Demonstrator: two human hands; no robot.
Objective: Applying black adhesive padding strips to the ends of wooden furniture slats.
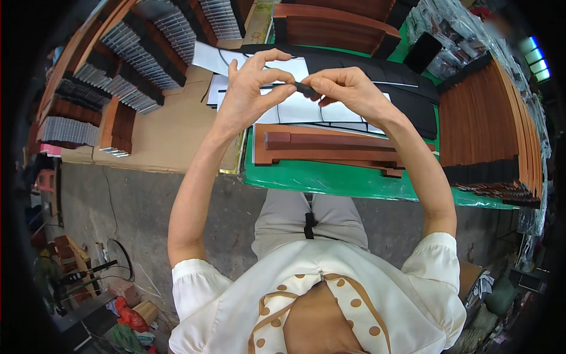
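Note:
Above the table, my left hand (253,88) and my right hand (348,91) are close together. Between them is a small dark strip-like piece (305,89), its exact kind unclear. Thumb and forefinger of my left hand pinch its left end, while the fingers of my right hand close around the right end. White sheets (295,111) edged with black lie under the hands. Nearer to me rests a stack of flat reddish-brown pieces (330,143) with notched ends. Black flat sheets (413,100) extend behind and to the right of the white ones.
A green-covered table (318,177) holds the work, with a tan cardboard surface (171,130) to its left. Rows of stacked brown, black and grey pieces (141,53) stand at the far left. A tall brown stack (480,118) stands right, near plastic-wrapped goods (454,35).

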